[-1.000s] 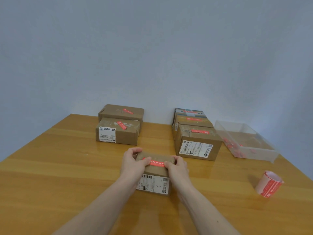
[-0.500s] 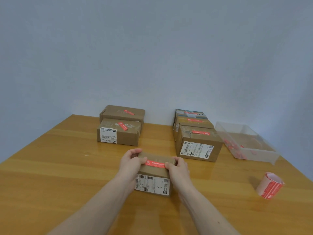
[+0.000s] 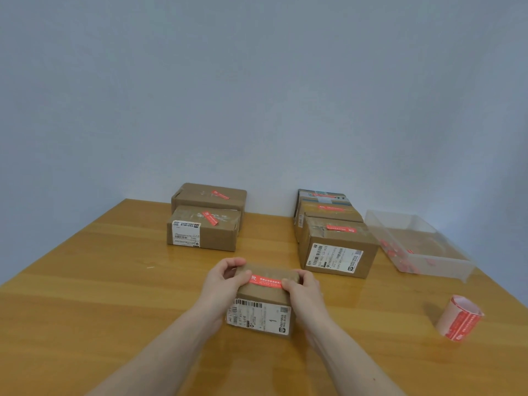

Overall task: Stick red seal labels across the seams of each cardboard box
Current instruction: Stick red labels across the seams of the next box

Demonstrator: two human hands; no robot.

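Observation:
A small cardboard box (image 3: pixel 264 295) with a white shipping label on its front sits on the table in front of me. A red seal label (image 3: pixel 266 281) lies across its top. My left hand (image 3: pixel 221 284) grips the box's left end, thumb on the label's left end. My right hand (image 3: pixel 304 290) grips the right end, thumb on the label's right end. A roll of red seal labels (image 3: pixel 460 318) stands at the right.
Two sealed boxes (image 3: pixel 204 232) stand at the back left and three sealed boxes (image 3: pixel 334 250) at the back right. A clear plastic tray (image 3: pixel 420 247) with red scraps sits at the far right. The wooden table (image 3: pixel 85 295) meets a wall behind.
My thumbs have slid outward along the red label toward its ends. The box has stayed in place between my hands.

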